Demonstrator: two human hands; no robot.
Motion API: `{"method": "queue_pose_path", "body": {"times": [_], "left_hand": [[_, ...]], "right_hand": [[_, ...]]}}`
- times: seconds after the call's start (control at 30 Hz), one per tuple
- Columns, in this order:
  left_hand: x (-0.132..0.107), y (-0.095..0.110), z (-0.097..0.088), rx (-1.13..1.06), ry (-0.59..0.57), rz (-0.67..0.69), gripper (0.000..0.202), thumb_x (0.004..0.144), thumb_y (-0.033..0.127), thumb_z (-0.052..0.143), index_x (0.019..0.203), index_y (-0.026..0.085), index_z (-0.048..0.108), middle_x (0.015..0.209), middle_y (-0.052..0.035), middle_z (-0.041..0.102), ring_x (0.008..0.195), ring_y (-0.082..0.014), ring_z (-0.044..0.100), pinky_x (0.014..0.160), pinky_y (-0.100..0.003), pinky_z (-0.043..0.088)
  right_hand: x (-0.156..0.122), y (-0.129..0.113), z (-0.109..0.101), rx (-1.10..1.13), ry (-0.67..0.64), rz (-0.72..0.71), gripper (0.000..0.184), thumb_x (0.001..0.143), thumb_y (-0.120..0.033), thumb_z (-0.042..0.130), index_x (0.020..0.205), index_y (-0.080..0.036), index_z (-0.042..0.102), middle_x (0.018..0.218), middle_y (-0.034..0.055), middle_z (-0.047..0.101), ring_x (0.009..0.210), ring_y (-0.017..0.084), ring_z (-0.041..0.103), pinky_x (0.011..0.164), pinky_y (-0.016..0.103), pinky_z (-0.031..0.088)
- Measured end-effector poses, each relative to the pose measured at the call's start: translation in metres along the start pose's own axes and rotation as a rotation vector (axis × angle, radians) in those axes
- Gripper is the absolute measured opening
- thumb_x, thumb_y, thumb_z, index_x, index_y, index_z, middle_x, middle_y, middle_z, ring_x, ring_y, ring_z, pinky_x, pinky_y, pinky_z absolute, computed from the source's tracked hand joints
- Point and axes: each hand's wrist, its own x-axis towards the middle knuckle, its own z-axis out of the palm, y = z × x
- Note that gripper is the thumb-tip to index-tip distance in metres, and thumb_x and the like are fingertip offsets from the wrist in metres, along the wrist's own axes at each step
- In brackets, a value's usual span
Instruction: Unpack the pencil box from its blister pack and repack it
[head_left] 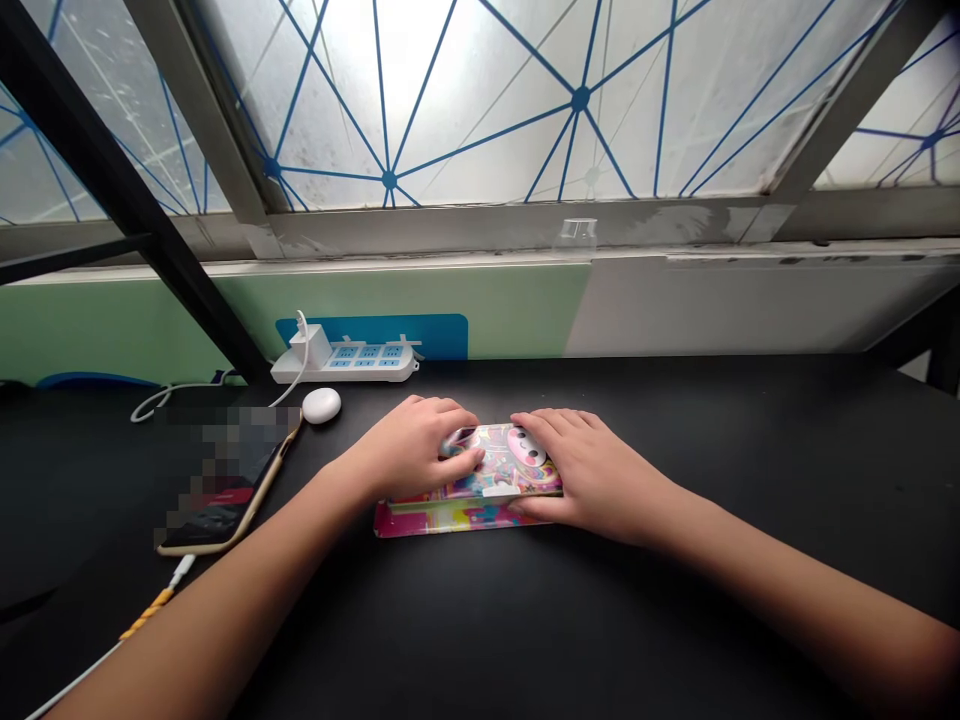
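Note:
A colourful box with a cartoon character on its lid (501, 472) lies flat on the black table (675, 560), near the middle. My left hand (416, 445) is curled over its left end, fingers pressed on the lid. Over the right end, my right hand (589, 465) grips the box with the fingers on top and the thumb at the front edge. A pink and yellow base shows under the lid along the front.
A phone (225, 490) lies to the left, with a charging cable (150, 605) running toward me. A white oval case (322, 405) and a white power strip (345, 362) sit behind it by the wall. A black frame post (135, 200) slants at the left.

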Motion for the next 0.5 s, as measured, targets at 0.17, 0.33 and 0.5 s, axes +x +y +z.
{"method": "queue_pose_path", "body": {"times": [0.17,0.33,0.5], "left_hand": [[-0.0026,0.0015,-0.0022,0.034,-0.055,-0.033,0.058,0.091,0.064,0.061,0.130,0.021,0.063,0.121,-0.0099,0.071,0.109,-0.0309,0.066,0.094,-0.043,0.048],[-0.0023,-0.0025,-0.0013,0.013,0.006,0.019,0.069,0.083,0.064,0.070,0.136,0.021,0.058,0.124,-0.0110,0.068,0.107,-0.0290,0.066,0.093,-0.040,0.050],[-0.0028,0.0039,-0.0033,0.137,0.120,0.103,0.084,0.077,0.066,0.075,0.139,0.014,0.055,0.126,-0.0157,0.065,0.109,-0.0320,0.061,0.095,-0.046,0.050]], "right_hand": [[0.0006,-0.0039,0.0035,-0.054,0.034,0.028,0.078,0.081,-0.069,0.067,0.138,-0.017,0.054,0.127,0.0182,0.067,0.114,0.038,0.062,0.096,0.053,0.048],[0.0008,-0.0016,0.0073,-0.073,0.154,-0.008,0.080,0.079,-0.067,0.071,0.137,-0.015,0.054,0.121,0.0189,0.068,0.107,0.037,0.063,0.091,0.052,0.049],[0.0035,0.0037,0.0103,-0.054,0.353,-0.101,0.083,0.077,-0.060,0.076,0.140,-0.013,0.051,0.124,0.0205,0.066,0.113,0.038,0.061,0.096,0.053,0.045]]}}
